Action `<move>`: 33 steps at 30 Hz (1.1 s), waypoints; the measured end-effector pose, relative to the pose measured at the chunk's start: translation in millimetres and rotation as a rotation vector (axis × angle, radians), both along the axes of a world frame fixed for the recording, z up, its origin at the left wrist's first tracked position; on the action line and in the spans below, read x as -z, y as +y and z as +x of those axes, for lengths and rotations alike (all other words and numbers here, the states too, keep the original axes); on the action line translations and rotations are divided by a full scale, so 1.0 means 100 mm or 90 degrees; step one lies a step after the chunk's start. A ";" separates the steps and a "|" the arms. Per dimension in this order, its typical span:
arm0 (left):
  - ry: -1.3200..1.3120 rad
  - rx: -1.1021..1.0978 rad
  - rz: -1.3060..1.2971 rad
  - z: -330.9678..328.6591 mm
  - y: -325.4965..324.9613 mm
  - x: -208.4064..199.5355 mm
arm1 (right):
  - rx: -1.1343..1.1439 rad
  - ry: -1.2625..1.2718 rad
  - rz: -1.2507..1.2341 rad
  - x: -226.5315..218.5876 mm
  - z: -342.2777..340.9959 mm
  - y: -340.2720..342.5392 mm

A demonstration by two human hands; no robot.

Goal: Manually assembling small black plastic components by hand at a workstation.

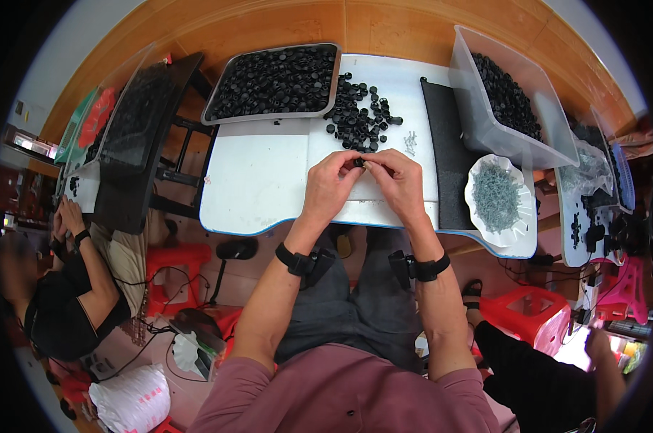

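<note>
You've a narrow grip, L hand (328, 185) pinching a small blk cap (359, 163); R hand (396, 182) meets it, can't tell its hold; keep cap steady!

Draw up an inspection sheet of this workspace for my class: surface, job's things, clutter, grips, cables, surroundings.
Surface: white tabletop, blue-edged, with a black mat toward the right.
Job's things: tray and clear bin holding many black pieces; loose black pieces beside the tray; white bowl of grey-green bits, right front.
Clutter: pale specks right of the loose black pieces, too small to identify.
Grips: left grip pinches a small black piece; right grip meets it, exact hold unclear.
Cables: dark cables at lower left.
Surroundings: red stools; another person at left; a black-clothed person partly visible, lower right.
</note>
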State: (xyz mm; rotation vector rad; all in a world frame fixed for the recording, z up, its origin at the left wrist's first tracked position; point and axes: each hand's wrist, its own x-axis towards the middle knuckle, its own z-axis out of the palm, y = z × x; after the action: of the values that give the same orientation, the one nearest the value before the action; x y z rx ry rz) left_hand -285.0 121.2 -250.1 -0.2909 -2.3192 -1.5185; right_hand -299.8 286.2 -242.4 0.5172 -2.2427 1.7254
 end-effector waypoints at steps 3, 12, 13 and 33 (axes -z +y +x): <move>0.006 0.009 -0.019 0.00 -0.01 -0.02 | -0.012 -0.122 -0.050 0.05 -0.07 0.03; -0.008 -0.012 -0.020 0.00 -0.01 -0.03 | -0.081 -0.266 -0.121 -0.03 -0.20 0.04; -0.008 -0.010 -0.025 0.00 -0.02 -0.02 | -0.083 -0.265 -0.121 -0.06 -0.20 0.04; -0.048 -0.005 -0.054 -0.02 -0.01 0.00 | -0.102 -0.390 -0.051 -0.23 -0.31 0.10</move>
State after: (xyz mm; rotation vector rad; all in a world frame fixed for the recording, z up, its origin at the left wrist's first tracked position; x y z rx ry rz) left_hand -286.8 119.9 -249.9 -0.2508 -2.4451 -1.4528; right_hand -330.7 295.9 -219.7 0.1603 -2.5589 2.2897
